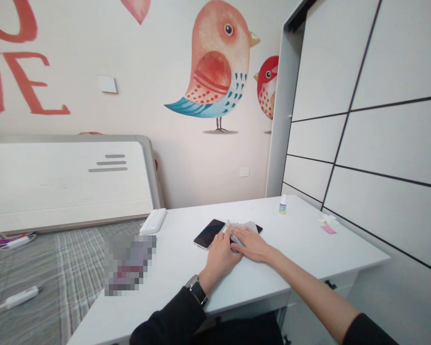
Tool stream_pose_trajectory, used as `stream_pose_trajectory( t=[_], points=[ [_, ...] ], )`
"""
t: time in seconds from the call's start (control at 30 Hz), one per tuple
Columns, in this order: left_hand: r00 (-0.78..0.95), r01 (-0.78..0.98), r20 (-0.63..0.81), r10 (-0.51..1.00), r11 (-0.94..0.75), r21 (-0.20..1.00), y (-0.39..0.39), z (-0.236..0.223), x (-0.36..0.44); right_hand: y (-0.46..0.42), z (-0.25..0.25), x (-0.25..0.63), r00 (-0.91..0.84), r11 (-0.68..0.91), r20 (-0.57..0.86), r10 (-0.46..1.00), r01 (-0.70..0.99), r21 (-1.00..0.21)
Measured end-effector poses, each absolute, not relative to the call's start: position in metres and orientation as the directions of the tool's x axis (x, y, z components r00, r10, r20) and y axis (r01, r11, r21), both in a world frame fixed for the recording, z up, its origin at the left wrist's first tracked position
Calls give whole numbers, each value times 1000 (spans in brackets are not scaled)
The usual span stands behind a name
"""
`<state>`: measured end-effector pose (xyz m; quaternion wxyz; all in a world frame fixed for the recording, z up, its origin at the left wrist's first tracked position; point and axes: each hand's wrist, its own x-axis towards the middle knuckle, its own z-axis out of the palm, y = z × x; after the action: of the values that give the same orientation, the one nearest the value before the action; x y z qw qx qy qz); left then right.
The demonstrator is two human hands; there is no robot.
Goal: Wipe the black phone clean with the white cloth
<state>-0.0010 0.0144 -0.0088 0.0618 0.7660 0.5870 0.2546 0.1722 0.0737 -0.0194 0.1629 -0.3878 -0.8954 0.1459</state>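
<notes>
A wrinkled grey-white cloth [250, 225] lies bunched under both hands near the middle of the white desk [187, 268]. My left hand [221, 249], with a dark watch at the wrist, closes its fingers at the near left side of the cloth. Over the cloth's middle, my right hand [253, 243] presses with its fingers forward, and its thumb comes close to my left hand. To the left of the cloth rests a dark-screened phone [207, 233]. A dark flat end of some device [259, 229] sticks out on the right, mostly covered.
A small white bottle [282, 205] stands at the back of the desk. Crumpled white tissue [329, 220] and a pink slip [328, 230] lie on the right. At the left are a white power strip [153, 221] and a blurred-out item [131, 266]. A white wardrobe [388, 143] borders the right side.
</notes>
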Motion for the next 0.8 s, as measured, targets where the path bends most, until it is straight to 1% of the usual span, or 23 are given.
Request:
stream_pose_trajectory(
  t=[0.1, 0.2, 0.27, 0.43, 0.53, 0.63, 0.8],
  points=[
    [193, 870, 305, 933, -307, 387, 14, -10, -3, 55, -24, 161, -692, 695, 178, 700, 602, -393],
    [188, 873, 298, 936, -298, 385, 13, -9, -5, 52, -25, 176, -707, 701, 161, 688, 591, -400],
    [182, 876, 301, 936, -293, 383, 12, -7, -4, 61, -24, 194, -689, 681, 154, 709, 611, -403],
    [163, 888, 307, 938, -275, 369, 9, -3, -1, 94, -24, 225, -574, 593, 180, 799, 700, -397],
    [166, 897, 305, 938, -272, 349, 7, 0, 0, 99, -29, 227, -541, 586, 230, 809, 710, -390],
    [187, 905, 301, 935, -283, 318, 4, 3, -1, 94, -32, 225, -537, 613, 297, 790, 686, -391],
    [208, 923, 275, 938, -282, 262, -3, 12, 1, 86, -26, 225, -499, 663, 446, 743, 640, -389]
  ],
)
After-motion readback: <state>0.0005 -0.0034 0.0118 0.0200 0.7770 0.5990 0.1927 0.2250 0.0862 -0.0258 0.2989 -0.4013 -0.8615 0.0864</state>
